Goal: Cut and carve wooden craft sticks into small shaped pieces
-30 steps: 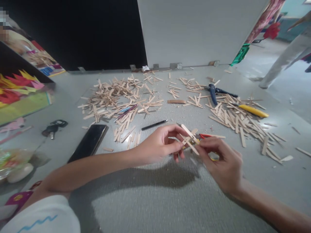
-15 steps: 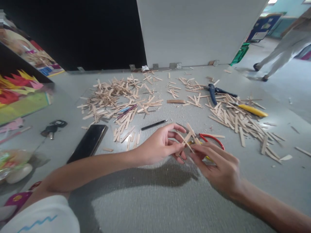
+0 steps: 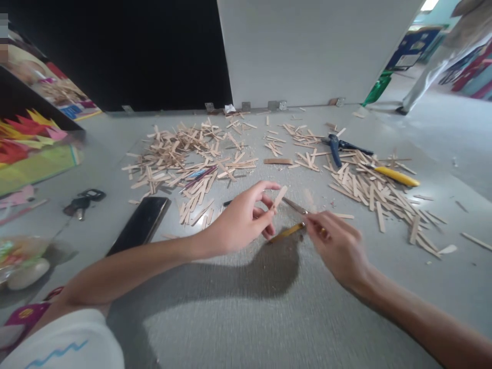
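Note:
My left hand (image 3: 240, 220) pinches a short wooden stick (image 3: 280, 197) between thumb and fingers, held a little above the grey floor. My right hand (image 3: 338, 246), blurred by motion, grips a small pair of cutters (image 3: 294, 220) with yellow handles, its metal tip pointing toward the stick. Just behind my left hand, a black pen (image 3: 226, 203) is mostly hidden.
Heaps of wooden sticks lie at the left (image 3: 180, 154) and right (image 3: 369, 184). Blue pliers (image 3: 338, 146) and a yellow tool (image 3: 395, 176) rest among them. A black phone (image 3: 140, 224) and keys (image 3: 82, 201) lie left. A person's legs (image 3: 430, 72) pass at far right.
The crossed bundle of sticks between both hands is gone; my left hand now holds one stick, raised slightly. My right hand moved left and took up the cutters. The person behind walked farther away.

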The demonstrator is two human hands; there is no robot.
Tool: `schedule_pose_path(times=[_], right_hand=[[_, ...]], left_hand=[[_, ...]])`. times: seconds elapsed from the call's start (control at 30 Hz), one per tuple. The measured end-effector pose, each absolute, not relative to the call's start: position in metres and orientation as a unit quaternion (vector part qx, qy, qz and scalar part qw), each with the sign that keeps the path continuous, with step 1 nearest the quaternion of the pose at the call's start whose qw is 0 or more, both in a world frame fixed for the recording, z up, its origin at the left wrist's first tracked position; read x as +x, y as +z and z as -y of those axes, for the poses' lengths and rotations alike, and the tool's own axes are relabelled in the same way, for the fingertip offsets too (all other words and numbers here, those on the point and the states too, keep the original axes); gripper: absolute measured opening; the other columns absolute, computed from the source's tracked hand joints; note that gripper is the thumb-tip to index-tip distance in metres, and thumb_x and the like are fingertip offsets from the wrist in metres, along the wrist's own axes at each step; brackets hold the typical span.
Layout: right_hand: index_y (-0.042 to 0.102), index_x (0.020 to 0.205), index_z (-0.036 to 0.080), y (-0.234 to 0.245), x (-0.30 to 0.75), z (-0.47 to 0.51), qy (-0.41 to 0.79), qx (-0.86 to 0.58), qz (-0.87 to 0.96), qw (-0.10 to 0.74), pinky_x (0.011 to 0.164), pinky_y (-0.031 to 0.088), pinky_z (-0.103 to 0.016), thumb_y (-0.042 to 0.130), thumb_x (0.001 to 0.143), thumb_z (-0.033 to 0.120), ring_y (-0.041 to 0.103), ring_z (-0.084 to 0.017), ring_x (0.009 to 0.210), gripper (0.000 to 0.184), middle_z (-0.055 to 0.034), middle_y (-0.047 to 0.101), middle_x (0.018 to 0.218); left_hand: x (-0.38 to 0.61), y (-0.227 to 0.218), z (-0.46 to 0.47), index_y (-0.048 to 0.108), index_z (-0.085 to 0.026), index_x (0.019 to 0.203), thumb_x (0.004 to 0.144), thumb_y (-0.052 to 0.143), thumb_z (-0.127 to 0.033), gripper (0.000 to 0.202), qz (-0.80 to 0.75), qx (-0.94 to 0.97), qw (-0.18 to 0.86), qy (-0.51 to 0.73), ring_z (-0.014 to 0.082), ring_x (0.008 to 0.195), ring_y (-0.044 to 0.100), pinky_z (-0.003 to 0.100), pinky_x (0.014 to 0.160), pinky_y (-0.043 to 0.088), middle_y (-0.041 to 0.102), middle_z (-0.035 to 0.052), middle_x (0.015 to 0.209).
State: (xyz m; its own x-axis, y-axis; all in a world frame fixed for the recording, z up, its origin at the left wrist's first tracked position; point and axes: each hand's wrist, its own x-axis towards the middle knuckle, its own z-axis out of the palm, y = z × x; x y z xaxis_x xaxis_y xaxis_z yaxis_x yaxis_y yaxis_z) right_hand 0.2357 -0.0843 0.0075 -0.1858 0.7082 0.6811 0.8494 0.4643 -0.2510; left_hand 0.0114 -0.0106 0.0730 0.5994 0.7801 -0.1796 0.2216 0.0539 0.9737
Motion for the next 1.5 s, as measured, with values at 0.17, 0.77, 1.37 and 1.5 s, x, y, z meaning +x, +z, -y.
schedule_pose_path(times=[0.17, 0.77, 1.37, 1.5], right_hand=[[0.074, 0.103, 0.019, 0.001, 0.220, 0.085, -0.051, -0.415, 0.870, 0.263, 0.066, 0.061, -0.034, 0.049, 0.105, 0.006, 0.073, -0.024, 0.074, 0.028, -0.0082, 0.077, 0.087], [0.060, 0.078, 0.024, -0.003, 0.301, 0.093, -0.036, -0.600, 0.788, 0.137, 0.055, 0.047, -0.032, 0.067, 0.083, 0.023, 0.065, -0.024, 0.069, 0.009, -0.0095, 0.067, 0.085], [0.063, 0.085, 0.023, 0.035, 0.228, 0.110, 0.416, -0.469, 0.635, 0.451, 0.075, 0.067, -0.039, 0.044, 0.100, 0.082, 0.061, -0.018, 0.065, 0.064, -0.0018, 0.063, 0.076], [0.068, 0.097, 0.023, 0.030, 0.218, 0.131, 0.397, -0.478, 0.642, 0.449, 0.070, 0.067, -0.034, 0.052, 0.100, 0.078, 0.066, -0.019, 0.069, 0.057, -0.0034, 0.069, 0.083]], left_hand=[[0.008, 0.076, 0.007, 0.050, -0.023, 0.134, 0.099, 0.062, -0.016, 0.037, -0.343, 0.657, 0.629, 0.233, 0.0129, 0.065, 0.075, 0.026, 0.062, 0.065, 0.060, 0.0000, 0.103], [0.007, 0.083, -0.004, 0.067, -0.016, 0.099, 0.101, 0.061, -0.018, 0.006, -0.329, 0.689, 0.594, 0.254, 0.0170, 0.069, 0.076, 0.032, 0.073, 0.065, 0.070, 0.0019, 0.074], [-0.001, 0.105, 0.015, 0.065, -0.017, 0.098, 0.107, 0.060, -0.023, 0.011, -0.329, 0.663, 0.592, 0.319, 0.0073, 0.050, 0.057, 0.016, 0.041, 0.043, 0.066, 0.0003, 0.076], [0.001, 0.099, 0.019, 0.063, -0.017, 0.095, 0.107, 0.060, -0.027, 0.016, -0.298, 0.672, 0.618, 0.278, 0.0063, 0.047, 0.055, 0.015, 0.041, 0.040, 0.064, -0.0012, 0.072]])
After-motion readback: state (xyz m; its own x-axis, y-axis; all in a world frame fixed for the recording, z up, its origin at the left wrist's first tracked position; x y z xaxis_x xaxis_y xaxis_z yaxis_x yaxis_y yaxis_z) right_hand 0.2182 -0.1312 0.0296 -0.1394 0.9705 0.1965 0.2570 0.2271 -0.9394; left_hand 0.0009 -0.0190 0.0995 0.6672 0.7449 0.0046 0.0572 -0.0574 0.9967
